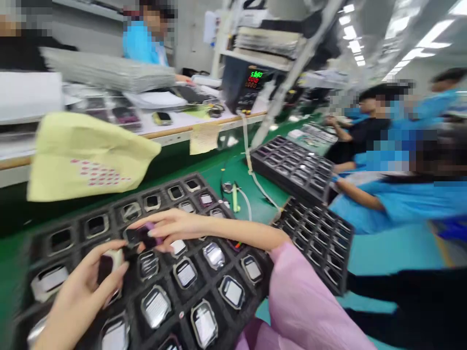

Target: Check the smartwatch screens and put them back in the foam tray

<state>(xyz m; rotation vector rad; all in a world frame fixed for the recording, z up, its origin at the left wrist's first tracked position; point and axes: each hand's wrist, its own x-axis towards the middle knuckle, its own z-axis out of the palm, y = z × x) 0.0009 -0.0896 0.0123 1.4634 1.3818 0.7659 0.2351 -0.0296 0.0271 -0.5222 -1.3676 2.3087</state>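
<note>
- workshop under long ceiling lights, with a green mat-covered tabletop [257, 206] running through the middle of the view
- beyond it stands a white bench [175, 124] with a tan edge, carrying a stack of grey trays [109, 70] and a bench power supply [251, 82] showing red and green digits
- a pale yellow cloth [83, 160] with pink markings hangs near the bench edge, and a paper note [204, 138] hangs beside it
- a black compartment tray [170, 296] fills the lower left, with square metal watch cases [185, 273] sitting one to a cell
- the left hand [82, 296] is over the tray's near-left part, its fingers [109, 287] curled around a cream watch case [107, 265] with a dark face
- the right hand [171, 228] reaches across from a pink sleeve [306, 296], its fingers [164, 226] pinching a dark purple-tinted watch case [143, 236] from above
- both held cases are above the tray and just beside each other; whether they touch cannot be told
- two more black trays [292, 170] [314, 243] lie to the right, apart from the hands, with a white cable [248, 165] running near them
- co-workers in blue smocks [396, 199] and a black top [365, 138] sit along the right side, and another person in blue [140, 43] stands behind the far bench
</note>
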